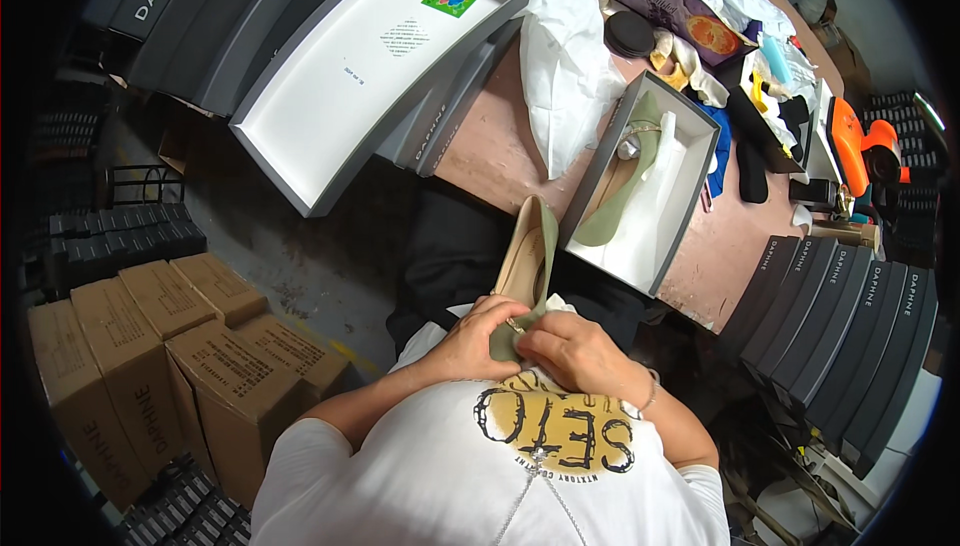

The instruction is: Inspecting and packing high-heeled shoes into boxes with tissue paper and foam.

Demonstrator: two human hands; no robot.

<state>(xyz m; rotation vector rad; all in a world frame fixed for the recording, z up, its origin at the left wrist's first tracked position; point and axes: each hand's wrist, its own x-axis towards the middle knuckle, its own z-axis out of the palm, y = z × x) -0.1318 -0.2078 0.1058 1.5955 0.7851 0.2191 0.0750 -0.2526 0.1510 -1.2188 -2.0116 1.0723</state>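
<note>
A green pointed shoe (541, 258) with a beige inside is held close to my chest, its heel end toward the table. My left hand (468, 339) grips the shoe's side near the toe. Pressed to the other side, the fingers of my right hand (578, 344) pinch at a small gold ornament (516, 325) on the front; the fingertips are partly hidden. Just beyond, an open grey shoebox (655, 281) on the table holds the matching green shoe (622, 186) and white tissue paper (650, 209).
A large grey box lid (330, 106), white inside, leans at the upper left by stacked shoeboxes (215, 21). White paper (565, 76) lies on the cluttered table (480, 146). An orange tape dispenser (850, 151) stands right. Brown cartons (130, 326) fill the left; more shoeboxes (830, 316) stand right.
</note>
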